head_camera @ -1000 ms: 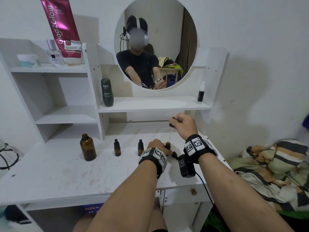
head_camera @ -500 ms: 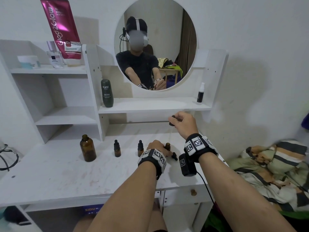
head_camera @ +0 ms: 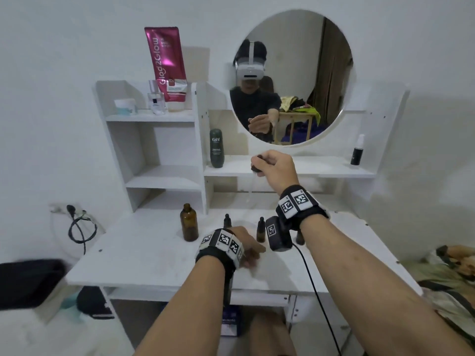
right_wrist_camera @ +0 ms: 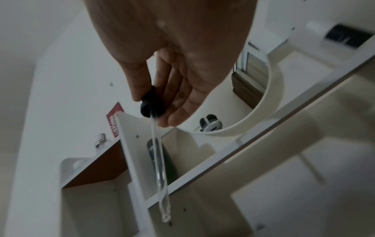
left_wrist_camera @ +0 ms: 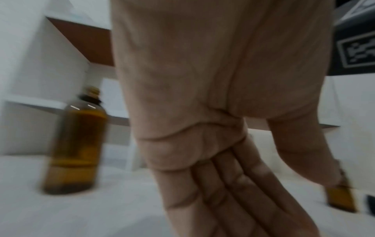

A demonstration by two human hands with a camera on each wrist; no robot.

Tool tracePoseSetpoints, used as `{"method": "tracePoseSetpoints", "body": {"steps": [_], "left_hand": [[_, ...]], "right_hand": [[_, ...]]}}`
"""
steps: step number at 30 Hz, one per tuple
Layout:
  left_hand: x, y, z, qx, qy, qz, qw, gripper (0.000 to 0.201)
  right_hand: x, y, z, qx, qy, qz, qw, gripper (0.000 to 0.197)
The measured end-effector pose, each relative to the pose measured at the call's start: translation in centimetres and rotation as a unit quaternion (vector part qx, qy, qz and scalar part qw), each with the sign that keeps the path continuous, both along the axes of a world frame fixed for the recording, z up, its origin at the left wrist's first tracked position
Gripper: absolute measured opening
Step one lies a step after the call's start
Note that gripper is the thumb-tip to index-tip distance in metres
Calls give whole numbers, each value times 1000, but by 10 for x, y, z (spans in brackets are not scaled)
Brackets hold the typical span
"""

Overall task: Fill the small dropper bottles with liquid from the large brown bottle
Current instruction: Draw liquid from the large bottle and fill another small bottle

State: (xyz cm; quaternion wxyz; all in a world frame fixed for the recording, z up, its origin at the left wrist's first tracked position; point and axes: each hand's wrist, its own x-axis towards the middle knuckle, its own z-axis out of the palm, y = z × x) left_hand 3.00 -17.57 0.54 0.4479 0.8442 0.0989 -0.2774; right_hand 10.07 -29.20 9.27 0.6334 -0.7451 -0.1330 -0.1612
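Observation:
The large brown bottle [head_camera: 189, 223] [left_wrist_camera: 75, 144] stands uncapped on the white dressing table [head_camera: 144, 255], holding amber liquid. Two capped small dropper bottles [head_camera: 227, 220] [head_camera: 261, 230] stand to its right. A third small one [head_camera: 299, 238] is mostly hidden behind my right wrist camera. My right hand [head_camera: 257, 165] [right_wrist_camera: 154, 110] is raised above the table and pinches the black bulb of a dropper [right_wrist_camera: 148, 107]. Its clear glass pipette [right_wrist_camera: 160, 173] hangs down. My left hand [head_camera: 246, 249] [left_wrist_camera: 233, 184] hovers low over the table with straight fingers and holds nothing. Its thumb is close to a small amber bottle [left_wrist_camera: 341, 197].
White shelves rise behind the table, with a dark green Kahf bottle [head_camera: 216, 148] and a black spray bottle [head_camera: 357, 153] on the mirror ledge. A pink tube [head_camera: 167, 65] and jars stand on the top shelf. A black cable [head_camera: 82, 228] hangs at the left, bedding [head_camera: 452, 276] lies at the right.
My left hand has let go of the rightmost small bottle and moved left and back toward me. My right hand has lifted the dropper higher and carried it left. The head view has shifted.

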Motion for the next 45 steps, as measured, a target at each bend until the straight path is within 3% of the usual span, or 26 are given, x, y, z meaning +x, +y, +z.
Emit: {"method": "tracePoseSetpoints", "body": {"steps": [4,6,8,9,11,13,16,21,24,28,32,35,45], "left_hand": [[-6,87,-8,37,60,79,994,24],[6,127,-16,123,-4,126,984,31],[12,154,-16,230,-99,151,956,47],[14,162,-16,242,-130,167,947,56],[19,168,-19,196,-175,178,948,76],[25,166,-23,140,-200,158,957,82],[33,163,-32,106,-212,134,962,70],[37,166,-43,56,-235,173,955,52],[37,167,-45,32,-233,188,953,48],[37,168,-44,45,-229,193,953,49],[36,168,-43,56,-227,195,952,44],[37,168,-44,67,-226,186,954,38],[40,172,-44,77,-218,168,958,31]], "right_hand": [[-3,56,-4,-2,15,46,999,12],[-1,81,-9,-7,19,63,998,14],[2,102,-13,-11,22,71,997,10],[3,112,-15,-11,24,72,997,7],[4,127,-17,-11,27,71,997,6],[4,140,-19,-10,27,71,997,8],[2,150,-19,-13,19,77,997,12],[5,154,-14,8,7,71,997,13],[6,157,-12,-28,-8,65,997,14],[-2,159,-21,-123,-7,82,989,16],[-2,161,-56,-197,32,103,975,13],[-3,162,-76,-201,45,91,974,13],[-5,163,-80,-182,29,75,980,13]]}}
